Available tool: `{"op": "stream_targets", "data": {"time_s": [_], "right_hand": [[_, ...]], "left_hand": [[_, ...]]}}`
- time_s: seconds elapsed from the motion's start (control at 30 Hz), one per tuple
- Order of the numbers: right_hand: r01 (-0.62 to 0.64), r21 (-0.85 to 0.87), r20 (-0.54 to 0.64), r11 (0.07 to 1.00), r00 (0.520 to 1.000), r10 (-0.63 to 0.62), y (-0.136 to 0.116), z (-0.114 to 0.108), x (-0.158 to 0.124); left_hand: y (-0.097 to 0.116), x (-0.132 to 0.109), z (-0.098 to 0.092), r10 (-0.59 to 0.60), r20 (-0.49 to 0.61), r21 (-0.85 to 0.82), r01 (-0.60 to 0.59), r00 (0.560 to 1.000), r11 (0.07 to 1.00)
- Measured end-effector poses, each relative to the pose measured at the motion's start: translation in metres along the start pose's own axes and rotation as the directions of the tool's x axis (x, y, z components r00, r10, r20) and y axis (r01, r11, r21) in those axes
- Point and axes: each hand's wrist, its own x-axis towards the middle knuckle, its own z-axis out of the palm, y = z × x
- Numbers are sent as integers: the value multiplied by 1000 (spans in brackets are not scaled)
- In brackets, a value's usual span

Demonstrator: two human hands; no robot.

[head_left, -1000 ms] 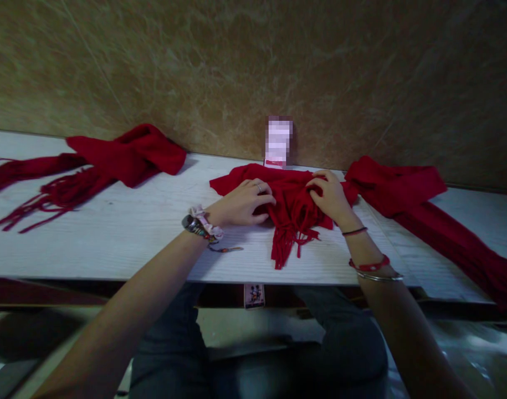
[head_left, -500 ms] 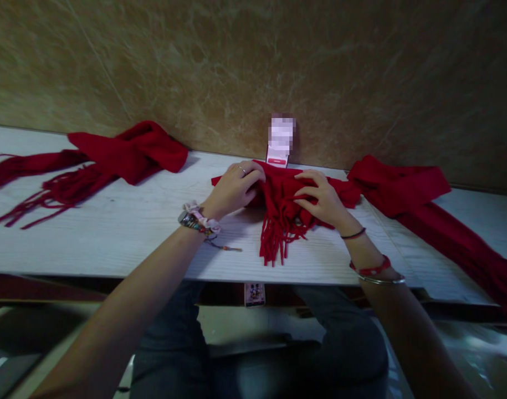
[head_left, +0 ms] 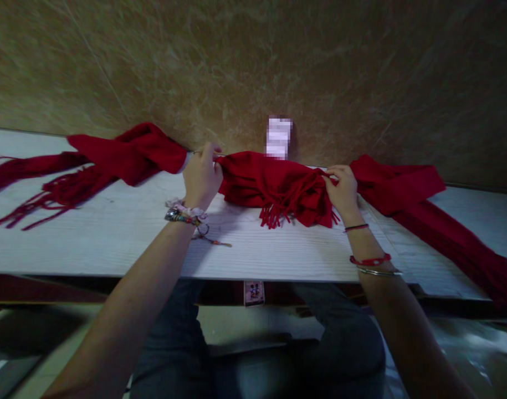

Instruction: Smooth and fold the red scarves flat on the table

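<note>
A red fringed scarf (head_left: 274,174) lies bunched across the middle of the white table, its tassels hanging toward me. My left hand (head_left: 203,174) pinches the scarf's left end near the table's back edge. At the other end, my right hand (head_left: 341,187) grips the upper right corner between thumb and fingers. The cloth stretches between both hands, with its front part crumpled on the tabletop. Parts of the fingers of my left hand are hidden behind the hand itself.
A second red scarf (head_left: 132,152) lies folded over at the left, and a third red scarf (head_left: 403,185) at the right. A phone (head_left: 278,137) leans on the marbled wall (head_left: 236,66). The white table (head_left: 153,244) is narrow; a small picture box (head_left: 254,293) sits below its front edge.
My hands have moved apart, the left one leftward and the right one slightly rightward. The middle scarf is spread wider, and its fringe has drawn back from the front edge.
</note>
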Motion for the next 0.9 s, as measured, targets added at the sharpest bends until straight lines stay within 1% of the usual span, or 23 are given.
{"op": "stream_targets", "data": {"time_s": [0.07,0.1,0.13,0.2,0.27,0.37,0.4,0.47,0.53,0.6,0.67,0.73,0.8,0.9], "right_hand": [[31,0,47,1000,998,-31,-5,-2,-1],[58,16,70,998,996,-59,-9,-4,-1],[90,41,87,995,992,-93,-15,-6,-2],[141,103,106,985,983,-152,-27,-11,-2],[148,155,136,977,976,-170,-38,-15,-3],[113,217,214,970,963,-160,-47,-17,-5],[107,243,234,964,958,-166,-47,-17,-5],[111,286,250,952,950,-186,-46,-17,-5],[134,274,261,952,943,-208,-43,-16,-5],[184,196,298,963,925,-237,-40,-14,-6],[248,92,361,964,894,-265,-36,-12,-7],[297,4,422,955,865,-271,-32,-9,-9],[310,-61,450,949,857,-251,-27,-7,-10],[278,-129,420,952,885,-201,-21,-4,-10]], "left_hand": [[0,0,2,51,48,-5,-51,998,999],[2,-1,3,92,52,-23,-91,994,996],[4,-2,3,144,49,-51,-141,988,989],[11,-4,2,267,44,-131,-259,963,957],[20,-7,0,398,66,-216,-376,915,901],[29,-12,-2,568,169,-284,-512,806,811],[31,-14,-1,597,214,-284,-535,773,796],[31,-15,2,611,299,-262,-552,733,791],[27,-14,6,598,367,-232,-553,712,801],[23,-13,11,587,411,-211,-554,698,806],[20,-12,14,581,422,-199,-554,696,808],[19,-12,15,568,401,-180,-547,718,818],[19,-12,14,528,365,-142,-515,767,845],[18,-13,11,409,325,-76,-408,852,910]]}}
